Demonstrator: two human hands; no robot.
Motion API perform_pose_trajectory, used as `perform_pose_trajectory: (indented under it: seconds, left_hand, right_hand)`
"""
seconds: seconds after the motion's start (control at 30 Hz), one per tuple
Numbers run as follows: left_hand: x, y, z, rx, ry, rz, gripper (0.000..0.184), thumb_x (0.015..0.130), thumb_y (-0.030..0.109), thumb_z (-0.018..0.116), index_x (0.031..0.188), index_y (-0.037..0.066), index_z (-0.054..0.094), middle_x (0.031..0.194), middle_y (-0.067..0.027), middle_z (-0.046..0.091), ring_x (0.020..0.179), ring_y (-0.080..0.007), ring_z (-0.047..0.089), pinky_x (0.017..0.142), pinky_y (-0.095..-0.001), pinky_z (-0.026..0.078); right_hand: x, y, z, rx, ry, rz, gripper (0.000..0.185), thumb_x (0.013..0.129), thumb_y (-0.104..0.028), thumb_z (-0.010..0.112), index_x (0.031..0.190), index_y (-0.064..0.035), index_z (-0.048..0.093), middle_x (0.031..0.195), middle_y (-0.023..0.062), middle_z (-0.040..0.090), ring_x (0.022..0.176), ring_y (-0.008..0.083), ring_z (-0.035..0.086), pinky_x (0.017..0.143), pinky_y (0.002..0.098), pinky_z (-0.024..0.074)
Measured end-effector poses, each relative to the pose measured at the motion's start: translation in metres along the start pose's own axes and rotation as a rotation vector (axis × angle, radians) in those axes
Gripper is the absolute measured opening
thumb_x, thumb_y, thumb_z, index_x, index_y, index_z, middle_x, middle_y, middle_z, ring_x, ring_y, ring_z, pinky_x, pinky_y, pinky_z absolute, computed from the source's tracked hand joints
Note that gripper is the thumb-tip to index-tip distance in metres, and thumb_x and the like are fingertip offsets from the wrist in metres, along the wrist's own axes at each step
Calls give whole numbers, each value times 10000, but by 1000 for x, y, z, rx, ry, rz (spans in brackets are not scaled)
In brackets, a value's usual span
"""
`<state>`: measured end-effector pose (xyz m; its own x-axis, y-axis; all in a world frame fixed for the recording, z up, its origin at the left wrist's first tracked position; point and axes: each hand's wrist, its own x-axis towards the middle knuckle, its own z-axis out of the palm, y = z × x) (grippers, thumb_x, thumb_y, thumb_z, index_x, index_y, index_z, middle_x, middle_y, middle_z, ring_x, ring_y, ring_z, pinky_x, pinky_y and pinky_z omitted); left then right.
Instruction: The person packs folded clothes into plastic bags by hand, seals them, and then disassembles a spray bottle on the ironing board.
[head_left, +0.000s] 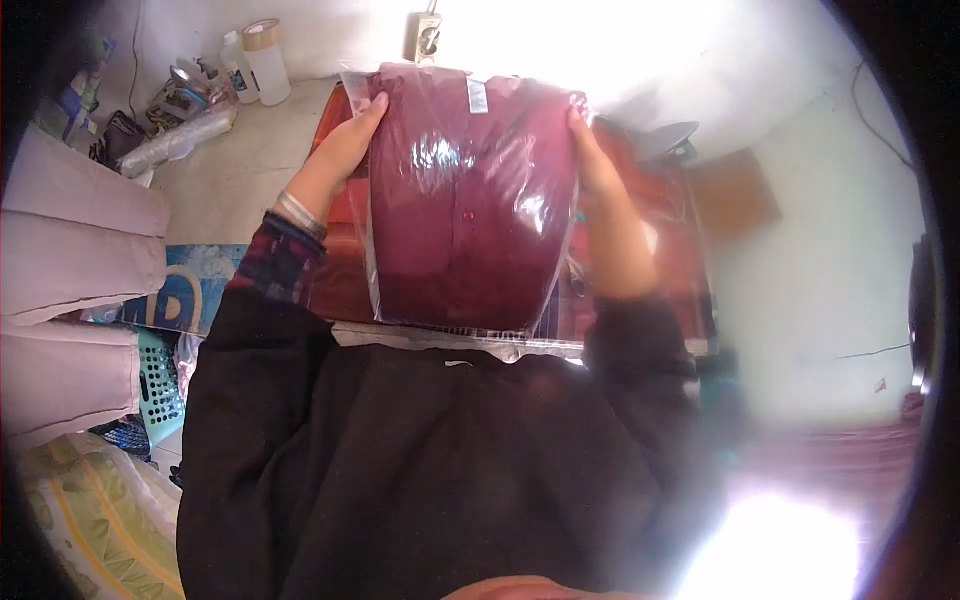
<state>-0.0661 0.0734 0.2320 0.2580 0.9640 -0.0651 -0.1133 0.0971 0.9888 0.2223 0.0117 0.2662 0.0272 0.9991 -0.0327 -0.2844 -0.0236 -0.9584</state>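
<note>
A folded maroon buttoned garment point(460, 200) lies inside a clear plastic bag, with a small white label near its top edge. My left hand point(358, 140) grips the bag at its upper left corner, thumb on the front. At the upper right corner, my right hand point(595, 150) is closed on the bag, its thumb also in front. Fingers behind the bag are hidden. Behind and below the bagged garment is a red and dark cloth point(345, 225) on the table.
Two bottles point(266, 65) stand at the back left beside a plastic-wrapped roll point(180, 138). A power socket point(428, 40) is on the back wall. Light pink cloth point(75, 220) hangs at the left, near a green perforated basket point(160, 385).
</note>
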Motion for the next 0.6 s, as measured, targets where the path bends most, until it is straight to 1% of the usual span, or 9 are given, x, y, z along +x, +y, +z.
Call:
perform_pose_trajectory:
  seconds: [0.1, 0.2, 0.27, 0.3, 0.33, 0.4, 0.43, 0.53, 0.6]
  left_hand:
    - [35, -18, -16, 32, -72, -175, 712, 949, 560, 418, 1338, -36, 459, 1342, -141, 505, 1213, -198, 481, 1010, -294, 365]
    - [73, -85, -41, 179, -80, -245, 758, 946, 579, 390, 1356, -57, 429, 1398, -192, 459, 1284, -250, 440, 1034, -318, 346]
    - [57, -86, -29, 705, 81, -151, 806, 929, 586, 387, 1383, -79, 356, 1428, -292, 367, 1331, -351, 381, 1083, -372, 303]
    - [57, -105, -22, 817, 169, -11, 785, 925, 576, 398, 1400, -47, 348, 1452, -273, 338, 1346, -367, 352, 1092, -413, 289]
    - [57, -126, -15, 930, 255, 127, 767, 921, 565, 408, 1416, -16, 340, 1476, -254, 309, 1360, -383, 323, 1101, -455, 274]
    - [21, -98, 19, 1091, 185, 175, 731, 920, 543, 419, 1428, 24, 339, 1495, -217, 294, 1377, -377, 293, 1099, -510, 251]
    - [5, -88, 32, 1246, 111, 228, 699, 918, 521, 430, 1439, 64, 339, 1513, -180, 279, 1393, -371, 263, 1097, -565, 228]
    - [-4, -120, 43, 1437, 108, 290, 655, 916, 484, 448, 1440, 102, 357, 1527, -119, 281, 1419, -329, 223, 1083, -634, 184]
    - [-9, -123, 42, 1489, 170, 429, 658, 910, 479, 448, 1448, 114, 346, 1532, -121, 270, 1421, -318, 225, 1090, -628, 176]
  right_hand:
    - [40, 22, -12, 67, 0, 236, 609, 949, -479, 501, 1362, -39, 422, 1314, 134, 518, 1184, 269, 516, 1004, 439, 409]
    - [50, 70, -21, 37, 109, 358, 672, 914, -508, 542, 1353, -11, 433, 1321, 154, 519, 1208, 283, 505, 1007, 450, 401]
    - [46, 91, -24, -518, 225, 174, 686, 881, -504, 578, 1355, -25, 450, 1341, 178, 507, 1228, 304, 492, 1012, 450, 392]
    - [69, 127, -46, -780, 239, 14, 664, 854, -475, 603, 1364, -74, 464, 1370, 214, 476, 1263, 363, 457, 1037, 477, 360]
    - [70, 130, -41, -778, 234, 13, 664, 854, -475, 603, 1364, -74, 464, 1370, 214, 476, 1263, 363, 457, 1037, 477, 360]
    - [50, 136, -15, -1189, 204, -358, 693, 836, -509, 593, 1401, -141, 434, 1426, 227, 404, 1331, 396, 365, 1076, 508, 303]
    - [39, 131, 3, -1347, 175, -342, 695, 850, -543, 535, 1432, -190, 391, 1493, 206, 303, 1398, 384, 245, 1090, 568, 249]
    - [12, 151, 35, -1667, 124, -226, 645, 882, -528, 486, 1449, -247, 361, 1511, 180, 282, 1402, 371, 243, 1084, 588, 240]
    - [10, 155, 33, -1666, 152, -273, 640, 890, -552, 445, 1461, -288, 329, 1544, 142, 222, 1432, 343, 172, 1076, 649, 186]
